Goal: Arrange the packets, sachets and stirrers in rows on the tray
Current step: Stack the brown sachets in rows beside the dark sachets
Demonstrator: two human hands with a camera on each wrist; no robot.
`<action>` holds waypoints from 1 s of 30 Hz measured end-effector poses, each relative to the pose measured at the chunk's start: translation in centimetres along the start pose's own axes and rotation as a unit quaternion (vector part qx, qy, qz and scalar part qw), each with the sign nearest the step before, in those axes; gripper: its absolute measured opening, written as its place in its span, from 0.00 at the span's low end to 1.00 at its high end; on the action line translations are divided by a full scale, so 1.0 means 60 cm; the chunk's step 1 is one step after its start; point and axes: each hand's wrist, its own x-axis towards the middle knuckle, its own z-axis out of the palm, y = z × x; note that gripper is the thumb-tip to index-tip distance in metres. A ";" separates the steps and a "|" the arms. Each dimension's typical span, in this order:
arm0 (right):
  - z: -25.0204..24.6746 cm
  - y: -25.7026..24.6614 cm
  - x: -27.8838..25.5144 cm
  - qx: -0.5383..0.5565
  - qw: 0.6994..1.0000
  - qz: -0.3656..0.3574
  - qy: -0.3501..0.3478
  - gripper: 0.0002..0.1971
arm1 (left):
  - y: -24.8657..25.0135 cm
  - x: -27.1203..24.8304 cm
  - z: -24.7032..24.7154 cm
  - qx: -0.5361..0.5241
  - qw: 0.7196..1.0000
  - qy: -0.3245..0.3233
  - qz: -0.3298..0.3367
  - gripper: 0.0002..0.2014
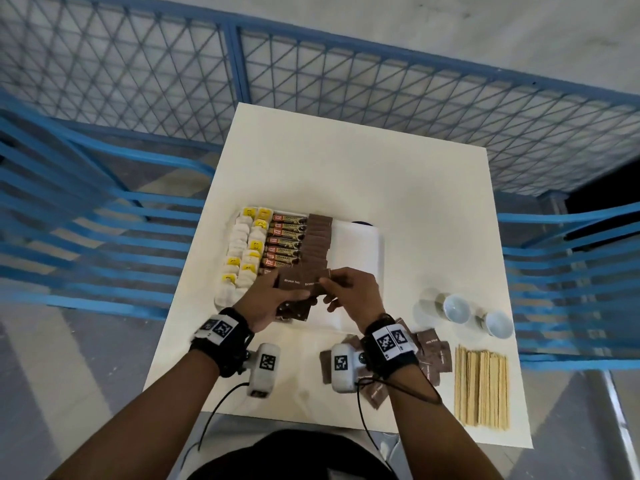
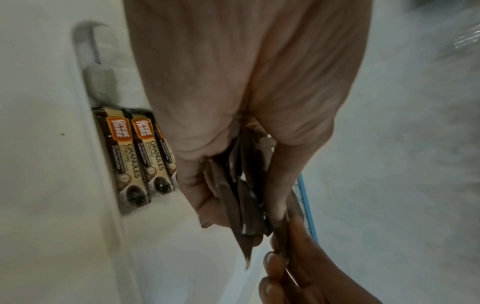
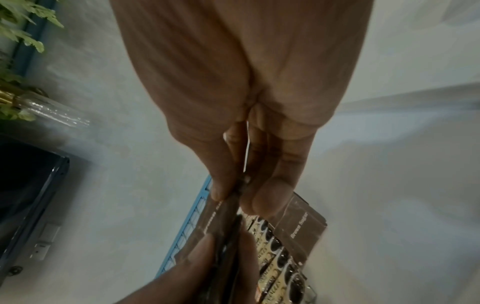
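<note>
Head view: left hand (image 1: 266,296) grips brown sugar sachets (image 1: 294,284); right hand (image 1: 349,289) pinches one.

the brown sugar sachets (image 1: 297,285) in my left hand (image 1: 266,299) look like matt paper, flat and a little creased, with small pale print. the coffee sticks (image 2: 135,156) near the tray's far left corner are glossy foil-like plastic that catches the light. the tea bags (image 1: 239,251) along the tray's left edge look like soft white fibrous paper with yellow paper tags. the tray (image 1: 360,237) is smooth white, seemingly plastic. the stirrers (image 1: 482,388) by the table's near right corner are pale bare wood, matt. the table (image 1: 363,174) is smooth, matt off-white. the cups (image 1: 456,308) look smooth with a slight sheen.
</note>
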 end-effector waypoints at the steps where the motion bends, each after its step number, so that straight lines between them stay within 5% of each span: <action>1: -0.003 0.004 0.002 -0.010 1.000 -0.002 -0.013 0.04 | -0.005 0.001 -0.002 -0.004 1.000 0.010 0.003 0.24; 15: 0.025 0.091 0.052 -0.164 0.980 0.061 0.090 0.07 | -0.038 -0.019 -0.088 -0.003 0.993 0.122 -0.010 0.19; 30: 0.070 0.084 0.061 -0.198 0.967 0.056 0.148 0.10 | -0.023 -0.031 -0.123 0.010 0.996 0.083 -0.018 0.20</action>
